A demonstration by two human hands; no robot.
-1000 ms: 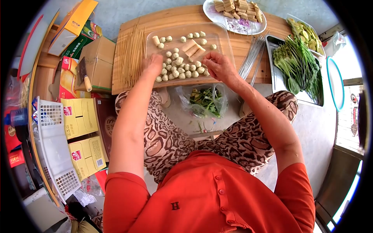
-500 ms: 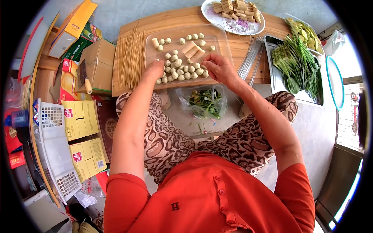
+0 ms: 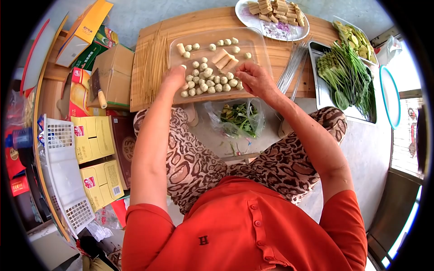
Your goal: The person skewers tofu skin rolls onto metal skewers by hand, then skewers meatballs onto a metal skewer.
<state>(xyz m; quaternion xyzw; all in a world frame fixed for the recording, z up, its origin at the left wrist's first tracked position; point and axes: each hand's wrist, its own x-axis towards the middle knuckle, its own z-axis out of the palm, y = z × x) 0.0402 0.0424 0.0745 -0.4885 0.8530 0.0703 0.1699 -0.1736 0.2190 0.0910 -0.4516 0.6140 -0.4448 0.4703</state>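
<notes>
A clear plastic tray (image 3: 253,40) holds many pale, speckled balls (image 3: 211,89), bunched at its near side with a few scattered farther back. Several beige tofu-skin rolls (image 3: 224,60) lie among them. Over the tray's left edge is my left hand (image 3: 173,77), beside thin wooden skewers (image 3: 153,67). Its fingers are bent together and mostly hidden by the back of the hand. My right hand (image 3: 257,80) is at the tray's right side by the cluster of balls, thumb and fingers pinched; what they hold cannot be made out.
The wooden table (image 3: 199,20) also bears a plate (image 3: 271,31) of rolls and thin metal skewers (image 3: 293,67). A metal tray (image 3: 370,115) of greens stands right. A plastic bag (image 3: 242,119) of leaves sits below, between my knees. Cartons (image 3: 115,72) and a knife (image 3: 97,88) are left.
My left hand has shifted left and slightly away from me, from the balls toward the tray's edge and the wooden skewers. The right hand is almost unmoved.
</notes>
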